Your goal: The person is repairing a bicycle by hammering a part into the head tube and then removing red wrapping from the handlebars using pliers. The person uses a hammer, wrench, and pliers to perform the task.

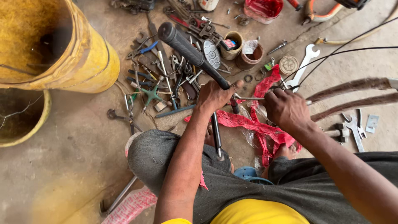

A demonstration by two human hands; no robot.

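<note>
A person crouched on a concrete floor [62, 137], the left hand [213, 96] closed around the shaft of a black-gripped handlebar [188, 49] that slanted up over a heap of tools [166, 79]. The right hand [286, 108] was curled shut over a thin metal rod [248, 98] running between the two hands, above a crumpled red cloth [257, 124]. Black cables [331, 54] led away from the right hand toward the upper right. The risk, as it looked, lay in the grip: if the rod slipped, the knuckles could have driven into the pliers and spanners spread just beside them, and a hard pull might have kinked the cables. A white wrench [304, 62] lay near, a hammer [346, 130] by the right wrist, and a yellow drum [83, 54] stood well apart at the left.
</note>
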